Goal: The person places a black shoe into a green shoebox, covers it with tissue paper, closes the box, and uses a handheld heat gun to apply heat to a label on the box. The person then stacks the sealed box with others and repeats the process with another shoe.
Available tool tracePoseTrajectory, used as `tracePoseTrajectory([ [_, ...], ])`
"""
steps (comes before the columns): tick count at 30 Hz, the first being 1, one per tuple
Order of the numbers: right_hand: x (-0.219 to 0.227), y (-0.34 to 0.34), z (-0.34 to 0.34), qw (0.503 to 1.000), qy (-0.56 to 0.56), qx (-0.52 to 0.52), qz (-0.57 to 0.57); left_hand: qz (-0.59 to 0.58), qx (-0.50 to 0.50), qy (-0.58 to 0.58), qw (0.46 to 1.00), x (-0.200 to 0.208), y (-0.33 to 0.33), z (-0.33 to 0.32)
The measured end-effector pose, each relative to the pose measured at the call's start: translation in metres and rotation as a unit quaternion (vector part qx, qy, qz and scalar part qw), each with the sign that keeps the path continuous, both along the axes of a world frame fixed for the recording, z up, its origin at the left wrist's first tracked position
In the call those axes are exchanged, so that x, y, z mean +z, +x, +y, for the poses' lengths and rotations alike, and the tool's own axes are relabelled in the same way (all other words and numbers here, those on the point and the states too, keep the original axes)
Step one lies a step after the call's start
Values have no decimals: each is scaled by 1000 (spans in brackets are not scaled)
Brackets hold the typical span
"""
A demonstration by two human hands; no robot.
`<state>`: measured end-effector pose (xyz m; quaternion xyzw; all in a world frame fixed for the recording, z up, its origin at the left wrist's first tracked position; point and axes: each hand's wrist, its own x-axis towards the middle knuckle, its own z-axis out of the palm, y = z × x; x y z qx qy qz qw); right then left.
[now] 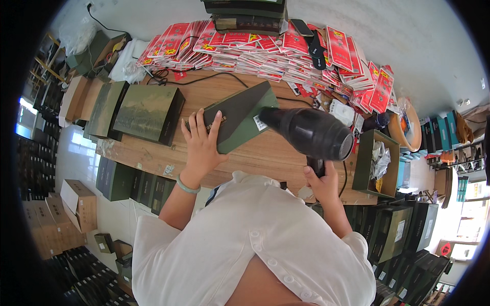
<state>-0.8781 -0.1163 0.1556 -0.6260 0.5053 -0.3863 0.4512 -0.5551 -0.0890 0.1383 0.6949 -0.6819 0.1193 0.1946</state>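
My right hand [321, 179] is wrapped round the handle of a black hair dryer [316, 133]. The dryer's nozzle points left, close to a white label [260, 122] on a dark green box [236, 118]. That box is tilted at an angle on the table in front of me. My left hand [202, 138] grips its left end, with the fingers over the dark face and the thumb by the near edge. Whether the nozzle touches the box, I cannot tell.
Two green boxes [147, 113] stand on the wooden table [240, 162] at left. Piled red-and-white printed packets [255, 57] line the wall, with a phone [301, 27] on top. An open box [376, 162] holding plastic wrap sits at right. A black cable [214, 76] crosses the back.
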Motion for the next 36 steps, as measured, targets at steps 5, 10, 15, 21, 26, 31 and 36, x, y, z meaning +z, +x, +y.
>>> tracePoseTrajectory([
  [5,-3,-2,0,1000,-18,2,6,-4,-2,0,1000,2,1,-1],
  [10,-13,-11,4,998,-44,14,41,-17,5,24,1000,3,3,-2],
  [15,8,-1,17,999,28,-9,22,-23,5,24,999,2,5,-6],
  [21,-7,-9,18,999,6,-4,39,-26,6,37,999,5,7,-8],
  [26,3,-10,15,998,60,-4,36,-30,6,33,999,4,9,-8],
  [31,-4,-13,15,997,72,-5,42,-24,7,-2,1000,-2,15,-10],
  [36,-14,-14,12,997,-50,14,49,-32,26,-6,999,-6,16,-15],
])
